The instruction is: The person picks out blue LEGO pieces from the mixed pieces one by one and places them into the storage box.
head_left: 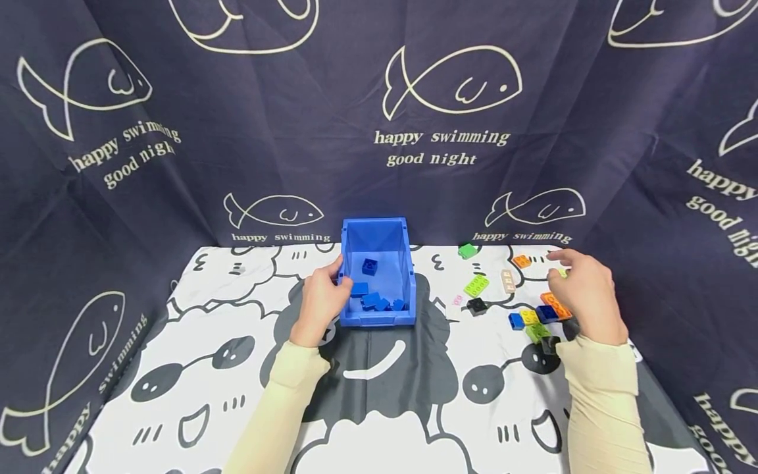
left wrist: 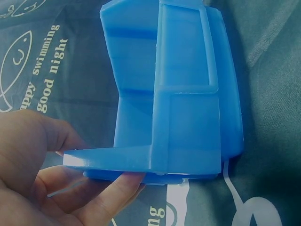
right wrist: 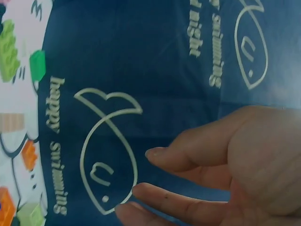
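Note:
My left hand (head_left: 322, 296) grips the left wall of a blue plastic bin (head_left: 379, 321). In the left wrist view, the thumb is on one side of the bin's wall (left wrist: 108, 159) and the fingers are on the other. Inside lie a dark blue toy brick (head_left: 370, 266) and several brighter blue bricks (head_left: 370, 301). My right hand (head_left: 583, 286) hovers over the loose bricks at the right, holding nothing. Thumb and fingertips stand apart in the right wrist view. Closest to it are an orange brick (head_left: 556, 306) and a pale lime brick (right wrist: 31, 214), partly hidden in the head view.
Loose bricks lie right of the bin: green (head_left: 467, 251), lime (head_left: 476, 286), black (head_left: 477, 306), beige (head_left: 508, 281), small orange (head_left: 521, 261), yellow (head_left: 529, 317) and blue (head_left: 516, 321). A dark fish-print curtain (head_left: 355, 178) rises behind the cartoon-print tablecloth (head_left: 367, 447).

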A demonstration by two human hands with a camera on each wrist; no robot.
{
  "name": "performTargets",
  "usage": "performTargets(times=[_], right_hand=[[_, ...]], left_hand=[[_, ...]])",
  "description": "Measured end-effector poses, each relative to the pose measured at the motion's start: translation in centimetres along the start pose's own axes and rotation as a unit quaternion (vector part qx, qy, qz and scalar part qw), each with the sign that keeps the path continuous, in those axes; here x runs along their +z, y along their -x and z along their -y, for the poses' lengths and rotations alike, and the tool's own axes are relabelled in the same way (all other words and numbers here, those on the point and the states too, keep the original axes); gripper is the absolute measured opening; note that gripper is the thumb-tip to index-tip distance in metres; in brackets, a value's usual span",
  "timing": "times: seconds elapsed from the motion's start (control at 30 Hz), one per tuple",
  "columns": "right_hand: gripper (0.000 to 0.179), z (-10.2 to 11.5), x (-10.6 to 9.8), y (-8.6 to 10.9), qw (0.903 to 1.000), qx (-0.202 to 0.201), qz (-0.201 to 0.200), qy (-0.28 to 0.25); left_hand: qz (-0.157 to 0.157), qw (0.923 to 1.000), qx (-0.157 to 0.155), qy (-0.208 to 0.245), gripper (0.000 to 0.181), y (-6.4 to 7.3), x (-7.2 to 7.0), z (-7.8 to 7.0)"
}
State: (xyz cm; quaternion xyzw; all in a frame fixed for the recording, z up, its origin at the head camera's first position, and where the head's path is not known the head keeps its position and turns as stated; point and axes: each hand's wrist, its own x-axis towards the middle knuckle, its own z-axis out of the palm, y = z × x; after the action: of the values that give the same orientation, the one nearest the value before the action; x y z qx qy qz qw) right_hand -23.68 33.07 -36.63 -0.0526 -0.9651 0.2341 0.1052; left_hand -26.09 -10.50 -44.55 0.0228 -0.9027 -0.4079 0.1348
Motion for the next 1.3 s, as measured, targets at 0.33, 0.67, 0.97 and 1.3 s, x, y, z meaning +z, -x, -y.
performTargets(times=[0.33, 0.67, 0.97, 1.3], right_hand=[[0.05, -3.6, 0.9, -1.1, 0.9918, 0.084, 0.096, 0.001], [0.053, -6.4, 2.7, -2.6, 0.9724, 0.099, 0.209, 0.029], [0.039, -7.2, 4.5, -3.1, 0.9628, 0.111, 0.24, 0.053], [0.022, -7.5, 6.2, -3.0, 0.9666, 0.136, 0.212, 0.047]], left_hand=[[0.007, 0.9999, -0.009, -0.002, 0.056, 0.0, -0.1, -0.1], [0.003, 1.0, -0.006, 0.007, 0.055, 0.0, -0.2, -0.1], [0.01, 0.9999, -0.009, 0.003, 0.055, -0.1, -0.2, -0.2], [0.013, 0.9998, -0.01, 0.011, 0.055, -0.1, -0.3, -0.3]])
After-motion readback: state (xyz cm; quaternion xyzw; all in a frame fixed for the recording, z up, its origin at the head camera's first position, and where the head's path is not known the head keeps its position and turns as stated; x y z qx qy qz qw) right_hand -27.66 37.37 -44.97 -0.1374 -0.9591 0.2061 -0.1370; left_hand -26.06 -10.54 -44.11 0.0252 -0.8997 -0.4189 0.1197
